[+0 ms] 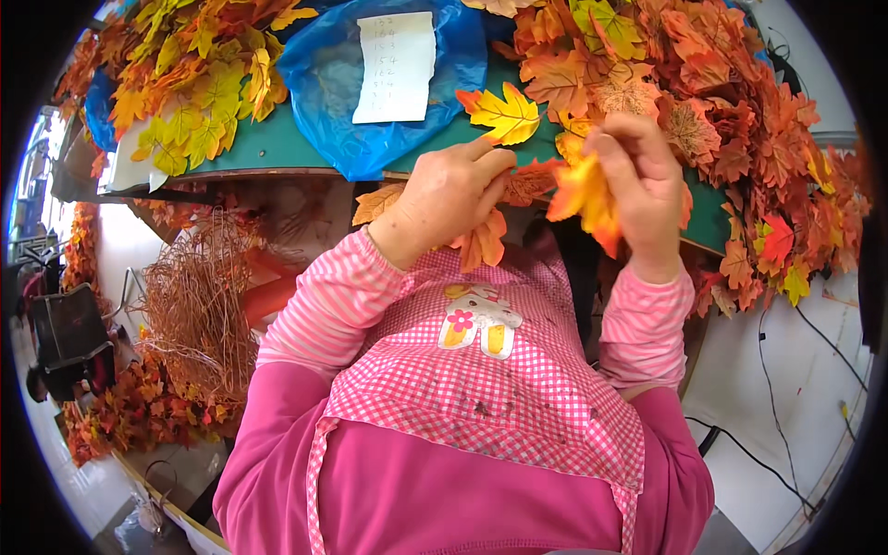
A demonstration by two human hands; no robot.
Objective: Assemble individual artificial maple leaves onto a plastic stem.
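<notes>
Yellow-orange leaf | below right fingers, pinched by them | left fingers curled on orange leaf

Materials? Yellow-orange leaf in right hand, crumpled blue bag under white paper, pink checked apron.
Yellow-orange lobed leaf: probably matte printed fabric, given colour gradation; thin plastic possible.
Crumpled blue bag: glossy plastic film, given wrinkles and highlights.
Pink checked apron: seemingly matte cloth, given soft folds; fibre unclear.
</notes>
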